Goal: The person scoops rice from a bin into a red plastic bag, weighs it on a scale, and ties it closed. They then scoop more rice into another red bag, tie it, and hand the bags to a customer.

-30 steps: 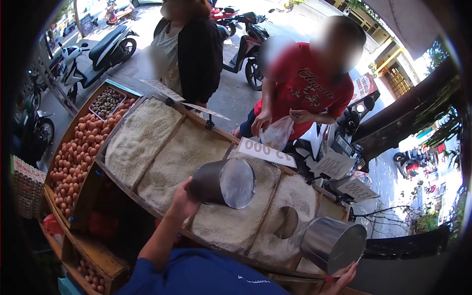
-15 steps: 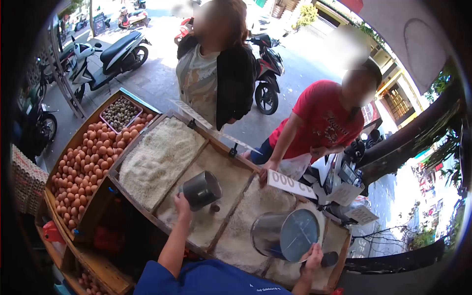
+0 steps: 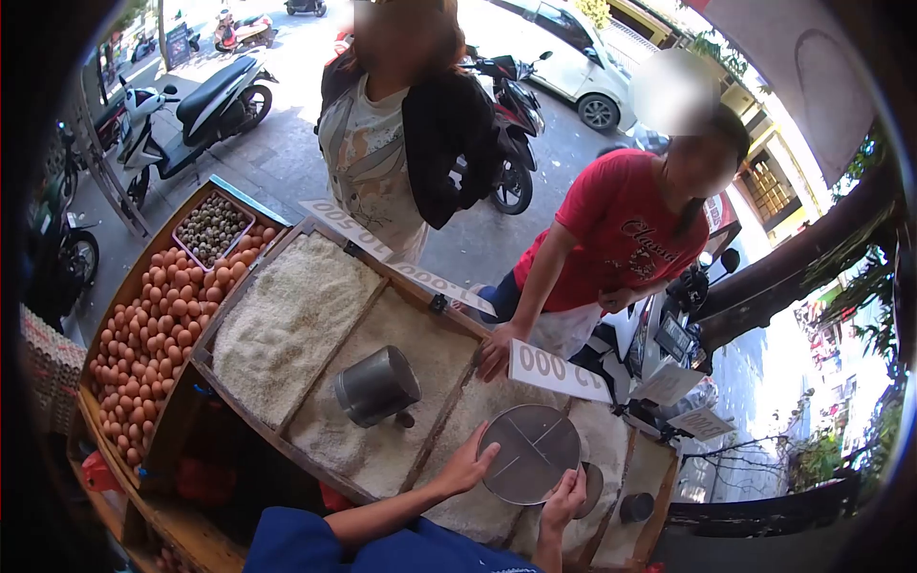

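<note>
A large round metal measuring can [image 3: 531,456] is tilted so that its round end, crossed by thin bars, faces me. My left hand [image 3: 467,462] grips its left side, with the thumb at the rim and the other fingers partly hidden. On the lower right edge, my right hand [image 3: 565,495] is closed around the rim. Below the can lies rice [image 3: 468,511] in a wooden compartment. A smaller metal measuring can [image 3: 377,387] rests tilted on the rice of a compartment to the left, apart from both hands.
Brown eggs [image 3: 158,349] and a tray of small speckled eggs [image 3: 215,232] are at the left. Price signs [image 3: 559,371] stand along the bin's far edge. A person in red [image 3: 616,239] rests a hand there; another person [image 3: 382,143] stands beyond. A small dark cup [image 3: 636,507] sits at right.
My left hand has let go of the smaller can and moved right onto the large can. The large can has shifted left and turned its round end toward me. A white car has appeared behind.
</note>
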{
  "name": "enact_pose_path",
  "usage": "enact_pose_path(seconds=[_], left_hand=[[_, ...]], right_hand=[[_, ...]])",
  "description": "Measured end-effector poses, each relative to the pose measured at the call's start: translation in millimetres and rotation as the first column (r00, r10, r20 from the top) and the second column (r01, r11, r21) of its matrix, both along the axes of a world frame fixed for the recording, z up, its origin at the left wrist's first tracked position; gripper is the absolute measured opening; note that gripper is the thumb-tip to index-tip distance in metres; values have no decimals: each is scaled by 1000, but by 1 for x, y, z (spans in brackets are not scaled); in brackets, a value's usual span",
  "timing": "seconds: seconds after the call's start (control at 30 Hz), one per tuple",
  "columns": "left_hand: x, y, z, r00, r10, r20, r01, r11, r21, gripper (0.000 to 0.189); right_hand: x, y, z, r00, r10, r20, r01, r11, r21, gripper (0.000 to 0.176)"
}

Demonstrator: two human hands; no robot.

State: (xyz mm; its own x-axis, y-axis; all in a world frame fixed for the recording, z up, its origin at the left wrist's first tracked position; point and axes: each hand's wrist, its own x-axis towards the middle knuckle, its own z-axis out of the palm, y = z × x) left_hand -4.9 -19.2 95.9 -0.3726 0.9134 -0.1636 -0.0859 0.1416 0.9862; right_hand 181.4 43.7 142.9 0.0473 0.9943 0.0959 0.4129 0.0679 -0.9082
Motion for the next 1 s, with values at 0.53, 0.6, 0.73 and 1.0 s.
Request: enact_pose_path(seconds=[0.53, 0.6, 0.73, 1.0], left_hand=[[-19, 14, 38, 983, -27, -179, -11, 978, -208, 50], [-21, 29, 47, 961, -37, -275, -48, 955, -294, 49], [-12, 62, 61, 323, -48, -945, -14, 998, -56, 51], [29, 99, 59, 269, -382, -884, 302, 905, -299, 94]], right_hand=[[-24, -7, -130, 268, -521, -810, -377, 717, -586, 45], [-36, 7, -130, 150, -517, -843, -410, 743, -529, 46], [-62, 35, -123, 3, -494, -870, -415, 791, -450, 46], [-75, 43, -125, -93, -490, -867, -351, 830, -432, 48]])
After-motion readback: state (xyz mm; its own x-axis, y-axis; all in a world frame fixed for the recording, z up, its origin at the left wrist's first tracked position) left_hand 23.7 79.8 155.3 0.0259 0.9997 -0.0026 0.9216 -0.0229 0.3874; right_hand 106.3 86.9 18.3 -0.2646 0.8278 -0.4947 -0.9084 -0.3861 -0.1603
